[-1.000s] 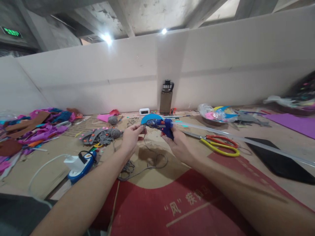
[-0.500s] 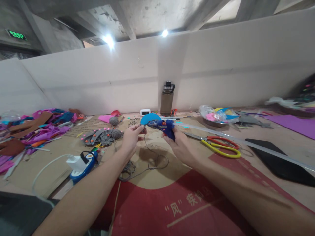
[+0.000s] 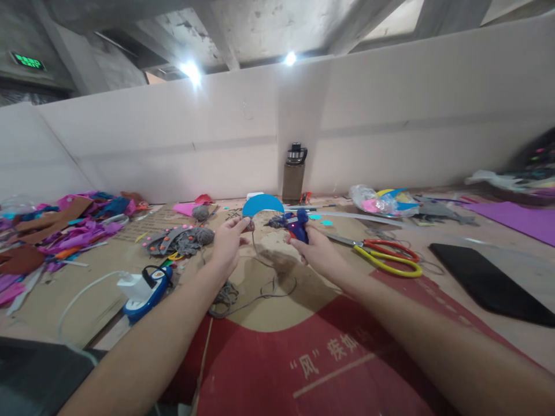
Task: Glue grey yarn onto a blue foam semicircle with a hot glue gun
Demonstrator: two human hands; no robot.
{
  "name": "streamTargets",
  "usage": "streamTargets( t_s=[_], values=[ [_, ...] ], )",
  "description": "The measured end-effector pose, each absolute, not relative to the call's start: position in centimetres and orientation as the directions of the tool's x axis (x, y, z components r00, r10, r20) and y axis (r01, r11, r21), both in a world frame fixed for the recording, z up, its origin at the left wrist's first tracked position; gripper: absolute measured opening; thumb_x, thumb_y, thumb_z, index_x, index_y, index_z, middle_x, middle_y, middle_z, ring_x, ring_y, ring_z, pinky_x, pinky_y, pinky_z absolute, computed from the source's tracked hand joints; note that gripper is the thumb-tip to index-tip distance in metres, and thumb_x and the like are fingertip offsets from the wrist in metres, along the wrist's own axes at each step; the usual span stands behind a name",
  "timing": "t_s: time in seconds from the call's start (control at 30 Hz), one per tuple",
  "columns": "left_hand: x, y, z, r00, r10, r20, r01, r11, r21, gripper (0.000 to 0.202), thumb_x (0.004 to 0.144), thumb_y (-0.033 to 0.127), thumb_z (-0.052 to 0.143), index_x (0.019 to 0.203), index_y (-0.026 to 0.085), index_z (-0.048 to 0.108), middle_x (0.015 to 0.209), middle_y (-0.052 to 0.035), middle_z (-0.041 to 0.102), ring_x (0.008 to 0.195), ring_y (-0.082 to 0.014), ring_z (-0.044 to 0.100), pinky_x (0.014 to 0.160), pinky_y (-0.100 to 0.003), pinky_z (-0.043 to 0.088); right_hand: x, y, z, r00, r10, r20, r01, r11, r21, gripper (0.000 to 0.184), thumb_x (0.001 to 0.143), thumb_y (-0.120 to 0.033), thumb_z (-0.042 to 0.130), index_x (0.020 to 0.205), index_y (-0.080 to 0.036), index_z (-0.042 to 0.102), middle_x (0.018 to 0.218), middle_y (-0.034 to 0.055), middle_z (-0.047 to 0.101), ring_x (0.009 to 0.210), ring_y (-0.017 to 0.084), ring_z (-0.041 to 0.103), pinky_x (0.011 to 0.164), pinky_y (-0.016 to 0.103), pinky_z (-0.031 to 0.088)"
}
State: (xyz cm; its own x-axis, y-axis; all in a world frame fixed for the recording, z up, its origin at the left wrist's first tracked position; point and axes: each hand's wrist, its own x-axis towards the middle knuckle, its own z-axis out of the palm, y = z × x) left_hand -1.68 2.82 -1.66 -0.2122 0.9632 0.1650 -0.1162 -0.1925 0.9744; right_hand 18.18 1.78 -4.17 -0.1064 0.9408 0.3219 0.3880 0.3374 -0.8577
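**Blue glue gun and blue felt crescent held over the cardboard**

The right hand (image 3: 318, 254) is clenched around the grip of a blue glue gun (image 3: 292, 222), whose nozzle points left toward the other hand. The left hand (image 3: 228, 242) pinches the lower end of a blue felt crescent (image 3: 262, 204) between thumb and fingertips, holding it upright so its arc rises above the hand. The gun's tip sits just beside the crescent's right end; whether the two touch cannot be told. Both are held above the middle of a cardboard sheet (image 3: 277, 312) with a red printed area at its near side.

A grey cord (image 3: 264, 289) loops on the cardboard beneath the hands. To the right lie scissors (image 3: 381, 254) with yellow and orange handles, and farther right a black mat (image 3: 489, 283). On the near left a white plug (image 3: 132, 286) sits on a blue device (image 3: 150, 289). Farther left, grey felt pieces (image 3: 180, 240) with small orange dots lie near a heap of pink and purple scraps (image 3: 65, 228). A dark bottle (image 3: 293, 173) stands at the far wall, and a clear bag of coloured scraps (image 3: 381, 202) lies to its right.
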Motion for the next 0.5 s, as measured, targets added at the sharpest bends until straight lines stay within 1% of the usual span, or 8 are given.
streamTargets(
  t_s=[0.07, 0.13, 0.2, 0.27, 0.33, 0.37, 0.43, 0.5],
  values=[
    [-1.5, 2.8, -1.7, -0.224, 0.952, 0.207, -0.053, -0.223, 0.973, 0.027, 0.063, 0.040, 0.070, 0.075, 0.016, 0.065, 0.076, -0.0034, 0.064, 0.066, -0.0108, 0.055, 0.043, -0.017, 0.030, 18.3, 2.4, -4.5, -0.125, 0.987, 0.099, 0.362, 0.138, -0.922, 0.024, 0.078, -0.036, 0.056, 0.093, -0.017, 0.053, 0.065, 0.0027, 0.061, 0.044, 0.016, 0.053, 0.045, 0.029, 0.042],
    [-1.3, 2.7, -1.8, -0.240, 0.940, 0.240, 0.032, -0.240, 0.970, 0.027, 0.063, 0.040, 0.070, 0.076, 0.016, 0.066, 0.075, -0.0023, 0.063, 0.060, -0.0097, 0.051, 0.043, -0.019, 0.029, 18.7, 3.0, -4.8, -0.142, 0.990, -0.022, 0.395, 0.036, -0.918, 0.021, 0.078, -0.035, 0.056, 0.091, -0.018, 0.052, 0.059, 0.0014, 0.059, 0.042, 0.016, 0.052, 0.043, 0.029, 0.041],
    [-1.1, 2.4, -1.6, -0.259, 0.925, 0.278, 0.129, -0.252, 0.959, 0.028, 0.064, 0.041, 0.069, 0.079, 0.017, 0.068, 0.073, -0.0014, 0.063, 0.057, -0.0098, 0.048, 0.045, -0.020, 0.030, 19.3, 3.4, -5.0, -0.107, 0.993, 0.041, 0.522, 0.091, -0.848, 0.017, 0.077, -0.033, 0.059, 0.083, -0.019, 0.052, 0.060, 0.0035, 0.059, 0.050, 0.018, 0.056, 0.050, 0.031, 0.044],
    [-0.9, 2.0, -1.3, -0.260, 0.901, 0.348, 0.238, -0.289, 0.927, 0.026, 0.067, 0.041, 0.066, 0.080, 0.018, 0.069, 0.072, -0.0014, 0.063, 0.059, -0.0115, 0.050, 0.050, -0.022, 0.034, 19.8, 3.5, -4.9, -0.059, 0.967, 0.247, 0.677, 0.221, -0.702, 0.016, 0.073, -0.030, 0.063, 0.072, -0.019, 0.052, 0.068, 0.0078, 0.060, 0.067, 0.022, 0.060, 0.064, 0.036, 0.046],
    [-0.7, 1.5, -0.8, -0.237, 0.861, 0.450, 0.349, -0.357, 0.866, 0.021, 0.070, 0.038, 0.065, 0.077, 0.019, 0.069, 0.071, -0.0017, 0.064, 0.064, -0.0136, 0.053, 0.058, -0.024, 0.038, 19.6, 3.0, -4.4, -0.070, 0.898, 0.434, 0.736, 0.341, -0.585, 0.015, 0.072, -0.027, 0.063, 0.067, -0.019, 0.051, 0.078, 0.0106, 0.060, 0.083, 0.024, 0.058, 0.078, 0.040, 0.045],
    [-0.6, 1.2, -0.6, -0.223, 0.837, 0.500, 0.391, -0.393, 0.832, 0.018, 0.070, 0.036, 0.065, 0.074, 0.019, 0.069, 0.072, -0.0019, 0.064, 0.068, -0.0145, 0.054, 0.063, -0.025, 0.039, 19.2, 2.7, -4.0, -0.086, 0.876, 0.474, 0.715, 0.386, -0.583, 0.013, 0.074, -0.027, 0.061, 0.068, -0.019, 0.052, 0.082, 0.0110, 0.060, 0.087, 0.025, 0.057, 0.081, 0.042, 0.043],
    [-0.5, 0.7, -0.2, -0.187, 0.793, 0.580, 0.450, -0.455, 0.768, 0.012, 0.070, 0.031, 0.065, 0.069, 0.019, 0.068, 0.074, -0.0023, 0.064, 0.073, -0.0158, 0.055, 0.069, -0.026, 0.040, 17.7, 1.8, -3.2, -0.117, 0.867, 0.484, 0.568, 0.458, -0.684, 0.012, 0.077, -0.030, 0.057, 0.079, -0.019, 0.054, 0.089, 0.0094, 0.061, 0.090, 0.022, 0.056, 0.084, 0.042, 0.043],
    [-0.4, 0.5, 0.0, -0.153, 0.766, 0.624, 0.481, -0.494, 0.724, 0.009, 0.069, 0.029, 0.065, 0.069, 0.020, 0.068, 0.078, -0.0029, 0.065, 0.076, -0.0166, 0.055, 0.070, -0.026, 0.040, 15.6, 1.2, -2.5, -0.122, 0.902, 0.415, 0.264, 0.432, -0.862, 0.021, 0.076, -0.028, 0.058, 0.094, -0.019, 0.050, 0.101, 0.0084, 0.061, 0.096, 0.018, 0.057, 0.087, 0.038, 0.044]
  ],
)
